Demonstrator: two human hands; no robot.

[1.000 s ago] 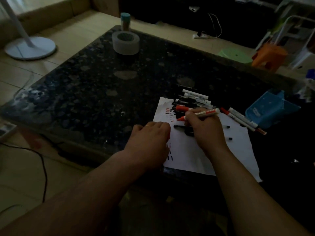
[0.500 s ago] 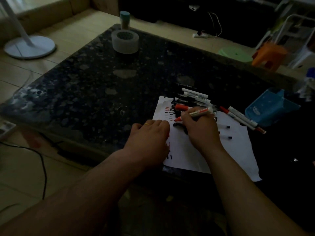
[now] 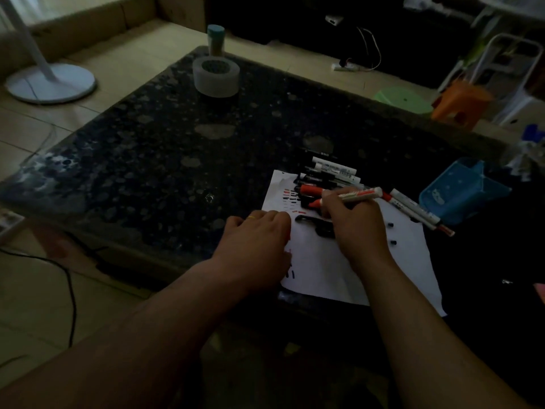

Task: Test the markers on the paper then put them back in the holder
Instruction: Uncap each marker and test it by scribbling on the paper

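Note:
A white sheet of paper [image 3: 324, 267] lies at the near right of the dark stone table, marked with short red and black strokes. My right hand [image 3: 356, 225] grips a red-tipped white marker [image 3: 358, 196], its tip pointing left over the paper. My left hand [image 3: 259, 246] lies flat on the paper's left edge, fingers pressing it down. Several more markers [image 3: 330, 172] are piled at the paper's far edge. Two markers [image 3: 418, 211] lie to the right of it. The blue holder [image 3: 460, 193] lies further right.
A roll of tape [image 3: 215, 76] and a teal-capped bottle [image 3: 216, 39] stand at the table's far edge. On the floor are a white fan base [image 3: 50, 84] at left, a green stool [image 3: 404, 98] and an orange stool [image 3: 460, 104] behind. A black cable [image 3: 70, 290] runs at near left.
My right hand has slid the red marker a little to the left over the paper. My left hand stays pressed on the sheet.

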